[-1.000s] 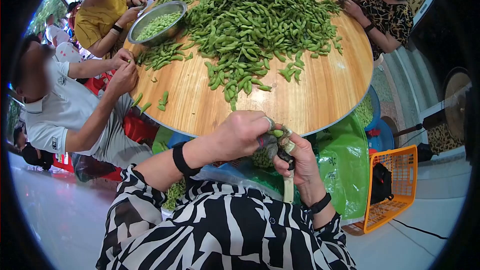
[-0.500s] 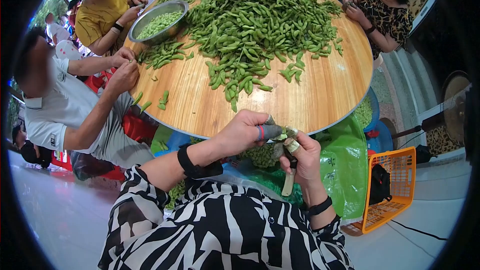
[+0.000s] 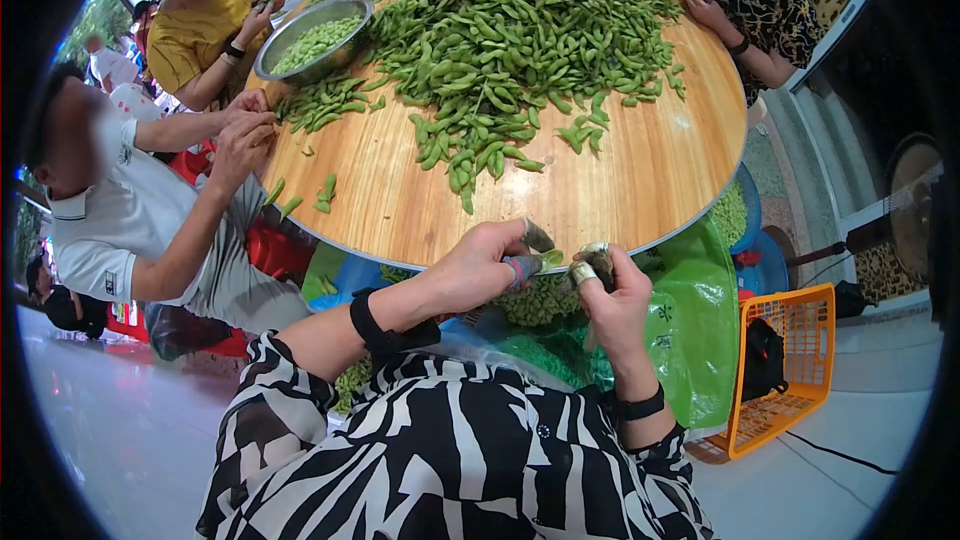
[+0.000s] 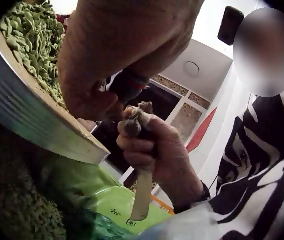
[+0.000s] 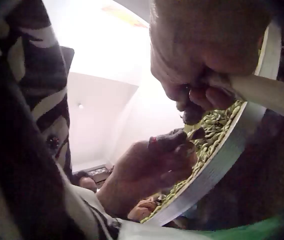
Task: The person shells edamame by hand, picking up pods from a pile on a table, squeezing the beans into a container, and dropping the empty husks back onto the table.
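Note:
In the head view the left hand (image 3: pixel 478 268), with wrapped fingertips, pinches a small green pod (image 3: pixel 551 258) between thumb and finger at the near table edge. The right hand (image 3: pixel 617 312), fingertips also wrapped, is just to its right, a small gap between them. Its fingers are curled round a tool with a pale flat part (image 4: pixel 142 196), which hangs below the fist in the left wrist view and is mostly hidden in the head view. Green pods (image 3: pixel 520 40) lie heaped on the round wooden table (image 3: pixel 650 165).
A metal bowl (image 3: pixel 352 45) of shelled beans stands at the table's left. Several people sit around the table. Below the hands are shelled beans (image 3: pixel 540 302) and a green bag (image 3: pixel 690 330); an orange basket (image 3: pixel 806 350) stands at the right.
The hands were together over the pod and have drawn apart. The pod is in the left fingertips, and the right hand has turned so the tool's pale part is mostly out of sight.

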The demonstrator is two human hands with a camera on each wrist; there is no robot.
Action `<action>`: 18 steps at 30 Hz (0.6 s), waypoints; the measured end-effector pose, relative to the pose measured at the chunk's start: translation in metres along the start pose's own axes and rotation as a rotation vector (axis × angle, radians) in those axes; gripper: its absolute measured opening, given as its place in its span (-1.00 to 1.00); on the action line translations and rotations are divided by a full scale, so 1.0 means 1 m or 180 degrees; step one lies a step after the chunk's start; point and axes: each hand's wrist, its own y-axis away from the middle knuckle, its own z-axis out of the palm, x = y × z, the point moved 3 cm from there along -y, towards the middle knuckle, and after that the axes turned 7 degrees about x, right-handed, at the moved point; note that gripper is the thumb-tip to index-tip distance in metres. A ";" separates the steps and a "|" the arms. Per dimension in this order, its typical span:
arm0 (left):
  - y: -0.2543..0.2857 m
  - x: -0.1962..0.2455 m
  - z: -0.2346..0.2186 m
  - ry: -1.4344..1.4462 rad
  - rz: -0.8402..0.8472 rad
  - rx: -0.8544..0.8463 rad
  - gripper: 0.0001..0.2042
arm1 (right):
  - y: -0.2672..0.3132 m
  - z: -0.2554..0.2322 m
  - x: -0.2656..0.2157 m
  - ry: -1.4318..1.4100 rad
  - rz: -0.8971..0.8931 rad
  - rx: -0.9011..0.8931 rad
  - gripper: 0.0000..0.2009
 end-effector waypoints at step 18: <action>0.070 0.037 -0.080 -0.3748 0.0566 -0.0554 -0.84 | 0.005 0.007 0.006 -0.0138 0.0308 -0.1191 -0.86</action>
